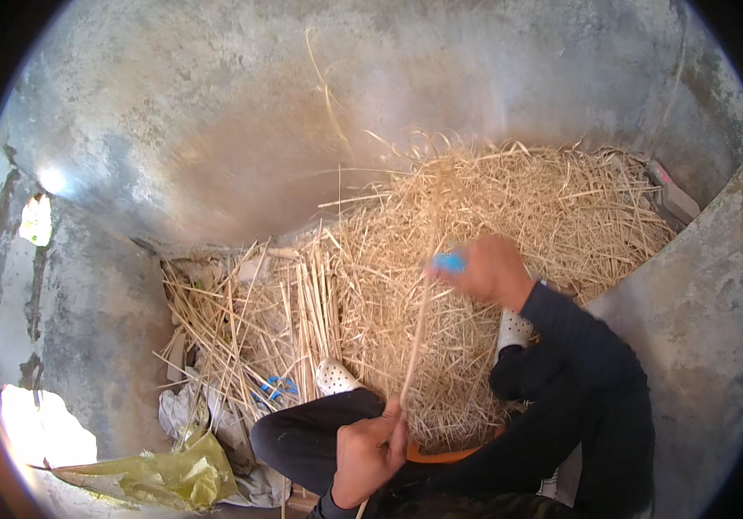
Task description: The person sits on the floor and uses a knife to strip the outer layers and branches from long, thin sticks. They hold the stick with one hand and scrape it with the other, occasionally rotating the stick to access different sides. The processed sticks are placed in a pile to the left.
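Because the long, thin, pale tan strip of plant fibre (416, 346) spans the gap between the two hands, its long axis is the relation that counts: it runs nearly straight away from the person's body, leaning slightly to the right. Nearer the body, the bare left hand (368, 455) is closed on the near part of the strip, thumb and forefinger pinching it, with a short stretch showing below the fist. Farther out and to the right, the bare right hand (490, 271) is curled just beside the strip, with a small bright blue object (449, 262) at its fingertips. That object meets or nearly meets the strip; blur hides whether the fingers grip or wear it, and whether they pinch the strip too. As a judgement, the left hand serves as the anchor, and the right is better placed for the far stretch. Beneath the strip spreads a heap of dry, curly, straw-coloured shavings (553, 203); straight tan sticks (313, 303) lie to its left.
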{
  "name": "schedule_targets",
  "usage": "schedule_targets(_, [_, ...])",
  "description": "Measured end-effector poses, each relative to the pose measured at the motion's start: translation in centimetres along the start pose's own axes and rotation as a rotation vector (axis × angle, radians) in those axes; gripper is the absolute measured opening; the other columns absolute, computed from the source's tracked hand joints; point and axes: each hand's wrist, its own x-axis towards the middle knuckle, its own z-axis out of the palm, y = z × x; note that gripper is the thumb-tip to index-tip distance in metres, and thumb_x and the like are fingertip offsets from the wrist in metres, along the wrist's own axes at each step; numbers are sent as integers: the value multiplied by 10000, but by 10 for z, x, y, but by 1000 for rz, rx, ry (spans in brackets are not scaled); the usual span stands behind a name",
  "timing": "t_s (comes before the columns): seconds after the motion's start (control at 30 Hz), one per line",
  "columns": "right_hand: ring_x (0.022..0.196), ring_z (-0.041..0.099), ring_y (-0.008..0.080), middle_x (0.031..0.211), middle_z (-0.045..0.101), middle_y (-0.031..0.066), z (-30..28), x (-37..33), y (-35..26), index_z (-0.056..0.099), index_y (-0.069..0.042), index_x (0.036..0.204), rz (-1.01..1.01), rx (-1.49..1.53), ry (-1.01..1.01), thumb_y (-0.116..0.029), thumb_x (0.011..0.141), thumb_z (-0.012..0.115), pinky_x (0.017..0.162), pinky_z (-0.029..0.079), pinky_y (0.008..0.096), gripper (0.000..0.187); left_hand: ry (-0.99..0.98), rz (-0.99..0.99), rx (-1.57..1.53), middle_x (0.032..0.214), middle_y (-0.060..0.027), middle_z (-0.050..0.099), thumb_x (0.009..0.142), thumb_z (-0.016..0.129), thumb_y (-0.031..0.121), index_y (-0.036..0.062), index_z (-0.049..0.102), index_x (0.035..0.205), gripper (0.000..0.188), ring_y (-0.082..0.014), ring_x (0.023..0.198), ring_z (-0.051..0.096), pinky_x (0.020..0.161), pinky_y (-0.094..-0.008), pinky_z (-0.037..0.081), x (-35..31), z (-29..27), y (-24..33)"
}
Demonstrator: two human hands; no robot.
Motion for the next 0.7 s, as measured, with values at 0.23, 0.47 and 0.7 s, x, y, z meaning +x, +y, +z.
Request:
schedule_targets(0.23, [389, 532, 259, 428, 498, 102, -1, -20, -31, 616, -86, 536, -193, 44, 76, -753, 751, 553, 410, 408, 377, 704, 12, 6, 62, 543, -175, 476, 830, 640, 24, -60, 652, 1081, 265, -201, 402, 489, 434, -306, 385, 21, -7, 9])
schedule_targets(0.47, [392, 542, 260, 429, 505, 115, 11, -27, -40, 603, -80, 512, -270, 71, 72, -776, 769, 498, 415, 414, 365, 749, 36, 1, 59, 546, -191, 450, 842, 639, 43, -61, 649, 1088, 267, -166, 394, 444, 438, -286, 378, 24, -4, 11])
schedule_targets(0.7, [435, 570, 281, 444, 520, 120, 22, -39, -50, 610, -83, 520, -359, 112, 58, -758, 785, 491, 457, 447, 405, 735, 29, -5, 153, 542, -167, 506, 825, 649, 43, -31, 672, 1063, 250, -283, 437, 536, 428, -347, 394, 21, -8, 12])
